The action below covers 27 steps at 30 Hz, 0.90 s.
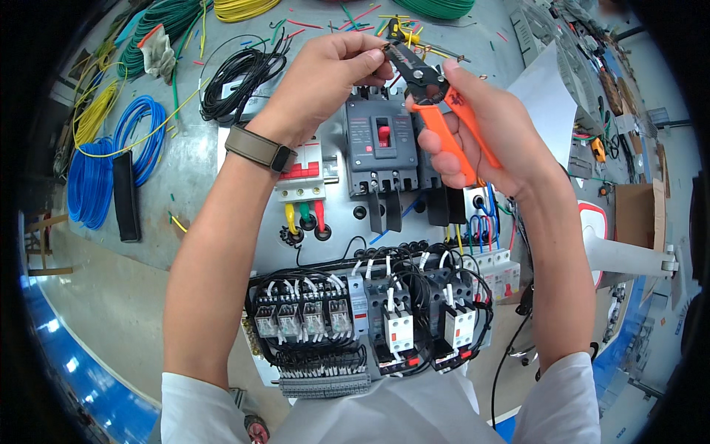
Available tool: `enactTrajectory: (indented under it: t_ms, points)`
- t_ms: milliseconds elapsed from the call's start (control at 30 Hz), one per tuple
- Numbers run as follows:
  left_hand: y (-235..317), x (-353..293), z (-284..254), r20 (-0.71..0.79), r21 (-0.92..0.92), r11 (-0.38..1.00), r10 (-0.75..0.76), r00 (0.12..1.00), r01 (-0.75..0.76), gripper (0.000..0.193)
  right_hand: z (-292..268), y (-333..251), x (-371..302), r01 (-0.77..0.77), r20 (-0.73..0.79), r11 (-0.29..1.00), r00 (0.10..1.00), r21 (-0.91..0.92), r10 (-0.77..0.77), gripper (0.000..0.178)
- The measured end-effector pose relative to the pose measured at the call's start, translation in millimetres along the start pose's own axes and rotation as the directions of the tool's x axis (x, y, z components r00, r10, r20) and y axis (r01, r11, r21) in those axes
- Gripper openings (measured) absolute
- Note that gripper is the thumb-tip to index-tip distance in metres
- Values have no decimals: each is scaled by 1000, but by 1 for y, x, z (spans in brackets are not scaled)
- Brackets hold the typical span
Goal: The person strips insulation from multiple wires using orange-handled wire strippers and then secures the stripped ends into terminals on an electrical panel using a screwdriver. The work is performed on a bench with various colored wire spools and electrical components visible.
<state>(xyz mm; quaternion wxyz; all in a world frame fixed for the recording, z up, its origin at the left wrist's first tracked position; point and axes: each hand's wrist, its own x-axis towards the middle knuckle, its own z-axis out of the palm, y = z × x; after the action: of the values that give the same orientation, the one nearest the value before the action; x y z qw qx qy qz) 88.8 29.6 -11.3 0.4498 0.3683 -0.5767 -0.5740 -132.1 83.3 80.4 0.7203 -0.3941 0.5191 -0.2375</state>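
Note:
My right hand (499, 122) is wrapped round the orange handles of a wire stripper (423, 83), whose dark jaws point up and to the left. At the tip of those jaws, my left hand (325, 85) is closed in a pinch. What sits between its thumb and fingers is too small to make out. Below the tool stands a grey moulded-case circuit breaker (382, 137) with a red toggle, mounted on a metal panel. A white breaker with red levers (302, 172) lies under my left wrist, with yellow, green and red wires at its lower end.
A black wire coil (237, 85) rests left of my left hand, with blue coils (92, 181) farther left. Relays (303, 318), contactors (399, 329) and a grey terminal strip (325, 385) fill the panel nearest me. Wire scraps and a yellow-handled tool (397, 31) lie at the back.

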Motion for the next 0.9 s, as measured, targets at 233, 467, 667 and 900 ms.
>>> enactTrajectory:
  t_ms: [233,467,667,900]
  points:
    - [3,0,5,-30,-35,999,33,999,-34,27,-18,11,8,-162,318,918,947,361,42,59]
    - [1,1,2,-37,-51,999,-6,999,4,26,-24,26,21,-243,494,835,869,493,-39,58]
    - [-1,1,3,-29,-73,997,20,999,-22,25,-29,25,24,-216,492,854,869,474,-53,58]
    - [-1,2,3,-28,-72,997,22,999,-24,25,-30,21,21,-213,456,871,890,443,-14,58]
